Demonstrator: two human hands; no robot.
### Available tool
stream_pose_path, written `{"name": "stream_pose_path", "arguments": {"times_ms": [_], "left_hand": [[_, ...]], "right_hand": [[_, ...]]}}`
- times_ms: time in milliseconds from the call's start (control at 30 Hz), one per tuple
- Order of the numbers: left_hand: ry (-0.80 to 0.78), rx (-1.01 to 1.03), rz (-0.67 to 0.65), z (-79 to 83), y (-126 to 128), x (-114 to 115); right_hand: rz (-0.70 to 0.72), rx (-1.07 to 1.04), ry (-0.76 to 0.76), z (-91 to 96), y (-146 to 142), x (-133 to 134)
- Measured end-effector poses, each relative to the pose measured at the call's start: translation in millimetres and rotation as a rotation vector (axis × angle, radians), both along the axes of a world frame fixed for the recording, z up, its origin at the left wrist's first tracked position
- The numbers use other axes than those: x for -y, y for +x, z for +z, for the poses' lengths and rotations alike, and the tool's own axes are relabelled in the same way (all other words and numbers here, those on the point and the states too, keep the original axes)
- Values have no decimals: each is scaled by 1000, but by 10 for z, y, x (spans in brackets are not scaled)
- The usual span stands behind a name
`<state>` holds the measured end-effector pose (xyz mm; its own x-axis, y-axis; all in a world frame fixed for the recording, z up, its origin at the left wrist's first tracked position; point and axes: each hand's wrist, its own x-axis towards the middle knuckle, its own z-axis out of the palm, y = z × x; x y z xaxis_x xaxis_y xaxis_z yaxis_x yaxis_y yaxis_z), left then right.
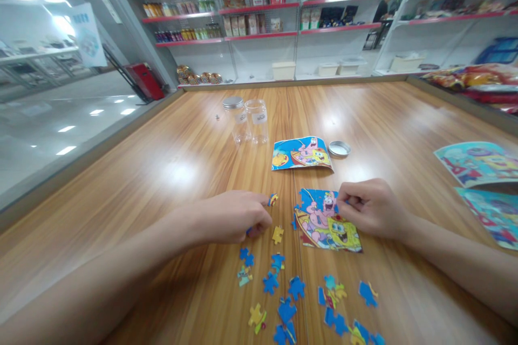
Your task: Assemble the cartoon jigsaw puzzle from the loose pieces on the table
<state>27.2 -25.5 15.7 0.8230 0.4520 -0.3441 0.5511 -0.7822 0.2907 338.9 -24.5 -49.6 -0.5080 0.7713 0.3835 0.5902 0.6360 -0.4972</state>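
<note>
A partly assembled cartoon jigsaw (327, 223) lies on the wooden table (170, 172) in front of me. My right hand (370, 209) rests on its upper right corner, fingers curled and pressed down on the pieces there. My left hand (238, 217) is closed in a pinch on a small puzzle piece (273, 200) just left of the jigsaw. One yellow piece (277, 234) lies beside that hand. Several loose blue and yellow pieces (291, 294) are scattered nearer to me.
A printed reference picture (301, 153) lies beyond the jigsaw, with a metal lid (339, 148) beside it. Two clear jars (246, 120) stand farther back. More printed sheets (479, 164) lie at the right edge. Shop shelves (259, 8) line the far wall.
</note>
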Motion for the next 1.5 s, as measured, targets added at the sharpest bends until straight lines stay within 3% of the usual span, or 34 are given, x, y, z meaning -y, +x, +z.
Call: {"name": "stream_pose_path", "arguments": {"times_ms": [233, 367, 633, 1300, 1500], "left_hand": [[82, 80, 106, 295, -168, -23], [112, -11, 167, 390, -257, 23], [131, -148, 105, 246, -204, 72], [195, -251, 65, 256, -60, 146], [257, -240, 46, 146, -63, 157]], "right_hand": [[7, -2, -8, 14, -15, -4], [7, 4, -1, 3, -14, -10], [3, 7, -13, 6, 2, 4], [11, -5, 0, -7, 3, 0], [11, -18, 5, -14, 5, -3]]}}
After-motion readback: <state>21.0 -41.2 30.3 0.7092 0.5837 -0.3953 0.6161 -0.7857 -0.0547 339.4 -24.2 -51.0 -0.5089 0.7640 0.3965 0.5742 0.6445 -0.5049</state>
